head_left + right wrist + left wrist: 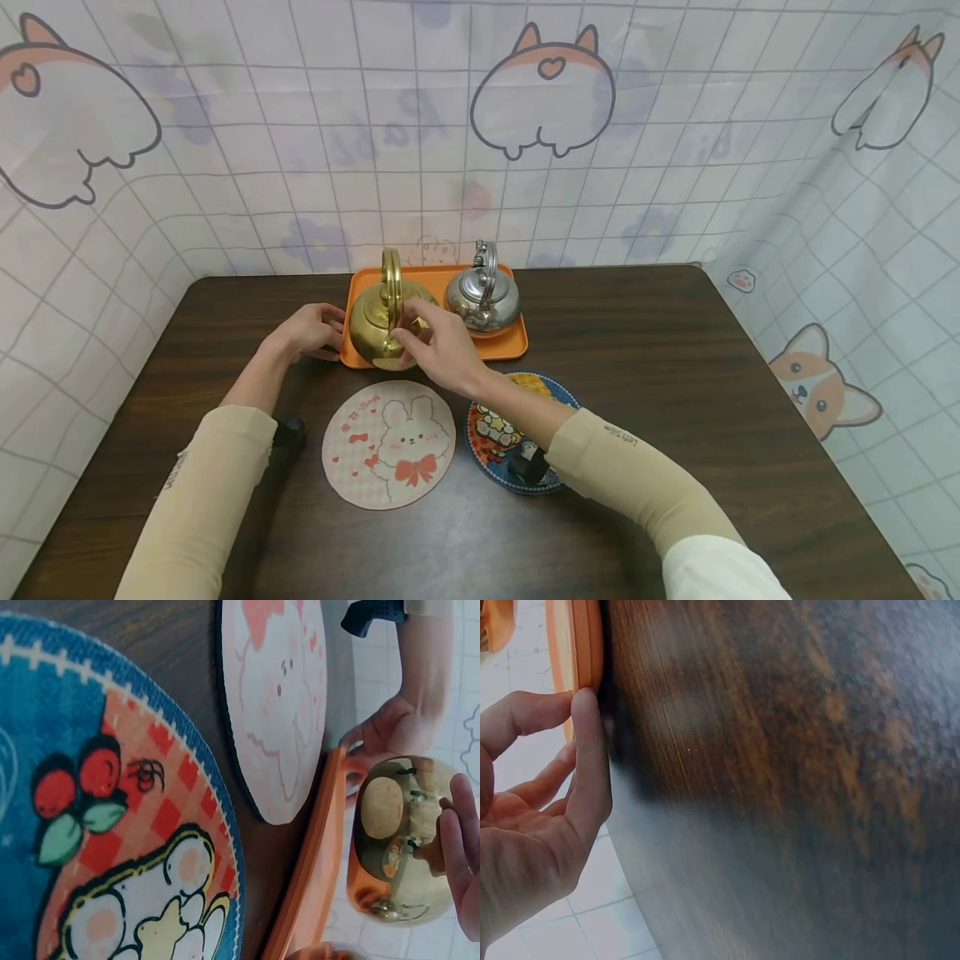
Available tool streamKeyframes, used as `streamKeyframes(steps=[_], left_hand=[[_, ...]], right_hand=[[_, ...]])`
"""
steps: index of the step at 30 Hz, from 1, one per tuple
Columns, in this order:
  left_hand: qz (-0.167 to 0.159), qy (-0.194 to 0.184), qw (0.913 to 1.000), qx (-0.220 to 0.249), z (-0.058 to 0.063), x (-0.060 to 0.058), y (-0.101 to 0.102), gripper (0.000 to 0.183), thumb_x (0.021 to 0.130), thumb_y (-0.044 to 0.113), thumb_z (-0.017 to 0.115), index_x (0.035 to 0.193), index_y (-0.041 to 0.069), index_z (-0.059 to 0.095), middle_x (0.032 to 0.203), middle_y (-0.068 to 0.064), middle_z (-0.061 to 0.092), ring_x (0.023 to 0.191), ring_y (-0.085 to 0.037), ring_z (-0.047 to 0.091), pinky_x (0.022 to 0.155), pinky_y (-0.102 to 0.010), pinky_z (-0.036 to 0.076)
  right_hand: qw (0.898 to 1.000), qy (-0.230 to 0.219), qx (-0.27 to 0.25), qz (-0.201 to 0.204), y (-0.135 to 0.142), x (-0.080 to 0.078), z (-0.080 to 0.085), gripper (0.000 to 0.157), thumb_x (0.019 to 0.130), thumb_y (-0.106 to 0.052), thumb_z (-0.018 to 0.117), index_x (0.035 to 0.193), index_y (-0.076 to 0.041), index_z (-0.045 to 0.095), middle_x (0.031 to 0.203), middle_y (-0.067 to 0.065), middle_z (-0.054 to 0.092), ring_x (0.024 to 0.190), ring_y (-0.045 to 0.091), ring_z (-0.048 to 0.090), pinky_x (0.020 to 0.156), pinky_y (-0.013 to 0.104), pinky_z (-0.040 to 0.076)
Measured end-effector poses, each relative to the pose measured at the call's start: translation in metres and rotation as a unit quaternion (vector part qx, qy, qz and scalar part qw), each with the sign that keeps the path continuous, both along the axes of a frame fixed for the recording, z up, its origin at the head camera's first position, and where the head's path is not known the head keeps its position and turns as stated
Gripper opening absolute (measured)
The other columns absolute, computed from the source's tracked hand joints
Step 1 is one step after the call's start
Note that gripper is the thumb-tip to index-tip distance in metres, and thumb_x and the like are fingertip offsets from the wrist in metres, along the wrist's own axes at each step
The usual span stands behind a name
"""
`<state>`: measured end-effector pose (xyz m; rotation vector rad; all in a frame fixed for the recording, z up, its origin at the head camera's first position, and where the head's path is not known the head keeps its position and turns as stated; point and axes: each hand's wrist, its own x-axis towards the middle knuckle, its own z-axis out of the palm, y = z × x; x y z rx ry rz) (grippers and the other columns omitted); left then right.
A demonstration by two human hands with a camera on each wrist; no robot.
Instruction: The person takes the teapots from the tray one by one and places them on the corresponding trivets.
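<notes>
A gold kettle [369,329] with a tall upright handle stands at the left end of an orange tray [516,343]. My left hand [309,331] pinches the tray's left edge; in the left wrist view, thumb and forefinger [589,727] meet on its rim. My right hand [448,343] reaches across to the gold kettle, thumb and forefinger spread apart against its front right side. In the right wrist view these fingertips [452,825] lie right at the shiny body, which mirrors them. To the right on the tray sits a silver kettle [480,304], its handle also up.
In front of the tray lie a round pink rabbit mat [390,446] and a round blue patterned mat [491,471], partly under my right forearm. The dark wooden table [660,375] extends to the right. A tile-patterned cloth [420,167] hangs close behind the tray.
</notes>
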<state>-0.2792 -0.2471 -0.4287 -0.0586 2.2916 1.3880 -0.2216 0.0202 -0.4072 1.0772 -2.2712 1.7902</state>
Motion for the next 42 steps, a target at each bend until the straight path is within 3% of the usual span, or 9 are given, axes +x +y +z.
streamKeyframes(steps=[14, 27, 35, 42], left_hand=[[-0.001, 0.005, 1.0000, 0.005, -0.001, 0.000, 0.000, 0.063, 0.095, -0.008, 0.060, 0.150, -0.014, 0.029, 0.133, -0.030, 0.046, 0.092, -0.023, 0.065, 0.082, -0.040, 0.062], [0.000, -0.001, 0.9999, 0.016, -0.004, -0.001, -0.001, 0.065, 0.093, -0.010, 0.060, 0.150, -0.015, 0.029, 0.133, -0.031, 0.047, 0.086, -0.019, 0.064, 0.078, -0.035, 0.062], [0.003, 0.006, 0.9998, 0.017, -0.003, 0.001, -0.001, 0.065, 0.092, -0.009, 0.060, 0.149, -0.015, 0.030, 0.131, -0.031, 0.047, 0.083, -0.019, 0.063, 0.076, -0.034, 0.062], [0.003, 0.006, 0.9998, 0.019, -0.001, 0.002, -0.001, 0.064, 0.092, -0.010, 0.060, 0.149, -0.015, 0.031, 0.133, -0.032, 0.048, 0.085, -0.020, 0.063, 0.078, -0.036, 0.062]], right_hand=[[1.000, 0.020, 0.011, 0.018, 0.005, 0.020, 0.003, 0.015, 0.103, -0.009, 0.062, 0.118, -0.004, 0.062, 0.101, 0.007, 0.065, 0.065, 0.018, 0.072, 0.057, 0.029, 0.059], [0.998, 0.032, -0.025, 0.039, 0.007, 0.037, 0.003, 0.014, 0.101, -0.003, 0.063, 0.115, -0.004, 0.061, 0.094, 0.007, 0.061, 0.063, 0.019, 0.071, 0.056, 0.039, 0.061], [0.998, 0.028, -0.017, 0.050, 0.009, 0.045, 0.002, 0.016, 0.102, -0.005, 0.063, 0.117, -0.002, 0.061, 0.093, 0.008, 0.064, 0.063, 0.014, 0.070, 0.055, 0.029, 0.059], [0.997, 0.038, -0.017, 0.062, 0.011, 0.054, -0.001, 0.019, 0.101, -0.003, 0.063, 0.119, 0.000, 0.061, 0.094, 0.008, 0.064, 0.061, 0.012, 0.068, 0.054, 0.028, 0.059]])
